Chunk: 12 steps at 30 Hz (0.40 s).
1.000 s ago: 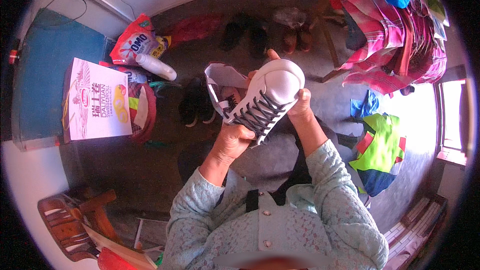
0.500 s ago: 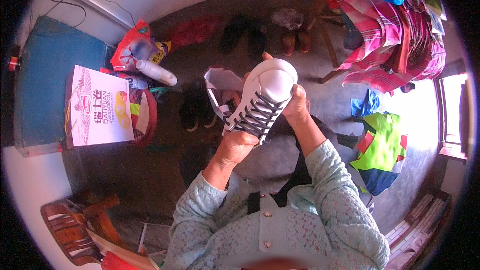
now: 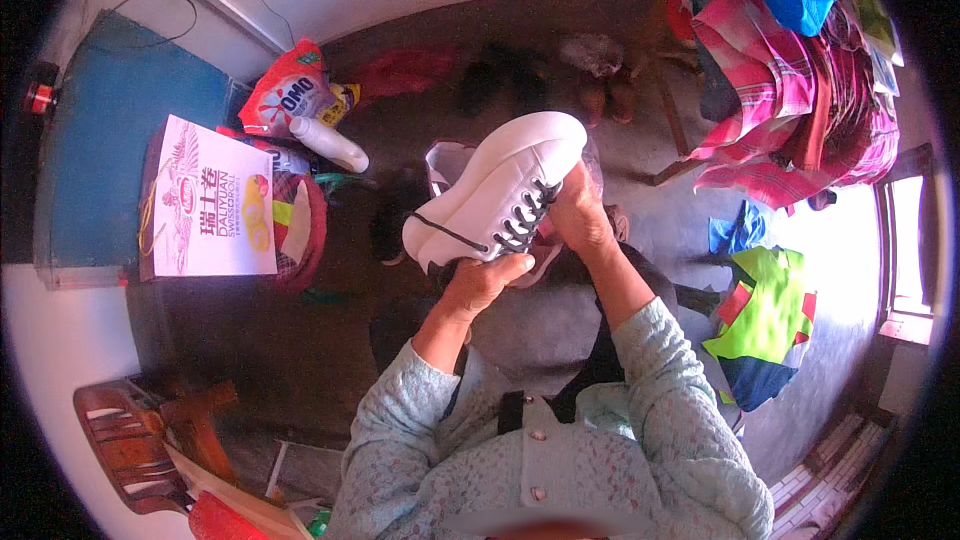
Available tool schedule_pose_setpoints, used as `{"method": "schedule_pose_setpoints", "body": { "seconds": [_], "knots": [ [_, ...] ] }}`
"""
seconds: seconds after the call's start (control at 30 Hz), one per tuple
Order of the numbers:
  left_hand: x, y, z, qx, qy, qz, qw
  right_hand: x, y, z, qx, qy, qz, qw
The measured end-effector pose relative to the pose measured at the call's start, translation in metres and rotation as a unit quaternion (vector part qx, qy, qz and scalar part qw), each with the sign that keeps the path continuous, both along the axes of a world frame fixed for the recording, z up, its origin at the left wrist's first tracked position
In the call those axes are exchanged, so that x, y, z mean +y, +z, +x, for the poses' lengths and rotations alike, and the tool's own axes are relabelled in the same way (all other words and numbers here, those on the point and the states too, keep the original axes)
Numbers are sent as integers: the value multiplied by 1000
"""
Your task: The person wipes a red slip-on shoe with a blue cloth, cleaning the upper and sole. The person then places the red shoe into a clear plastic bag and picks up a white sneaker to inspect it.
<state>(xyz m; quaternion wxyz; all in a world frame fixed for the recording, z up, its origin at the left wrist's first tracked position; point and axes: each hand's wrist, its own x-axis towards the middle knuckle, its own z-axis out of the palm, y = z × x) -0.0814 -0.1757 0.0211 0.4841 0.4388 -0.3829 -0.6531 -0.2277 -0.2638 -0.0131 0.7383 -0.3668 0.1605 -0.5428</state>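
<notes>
A white sneaker [image 3: 497, 180] with black laces is held up in front of me, turned so its side and the edge of its thick sole show. My left hand [image 3: 478, 285] grips it near the heel and ankle opening, thumb along the edge. Around the toe end, my right hand [image 3: 580, 210] is closed, its fingers partly hidden behind the shoe. Below the sneaker, a pale open container [image 3: 446, 158] is partly covered by it; its contents are hidden.
At left, a white printed box [image 3: 205, 205] stands by a blue surface [image 3: 130, 130], near a white bottle [image 3: 330, 146] and a red bag [image 3: 290, 90]. Pink checked cloth [image 3: 770, 90] hangs at upper right. A yellow-green garment [image 3: 765, 310] lies at right; a wooden chair [image 3: 125, 445] stands lower left.
The sneaker has been rolled in my hands, from its laced top facing me to its side and sole edge showing. Both hands still hold it.
</notes>
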Motion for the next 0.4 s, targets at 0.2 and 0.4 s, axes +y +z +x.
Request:
{"method": "schedule_pose_setpoints", "body": {
  "seconds": [0.2,0.4],
  "knots": [
    [-1,7,-2,-93,-76,-77,990,10,12,5,-11,-11,55,998],
    [3,-7,4,-279,-106,-159,941,2,8,0,-19,69,34,997]
  ]
}}
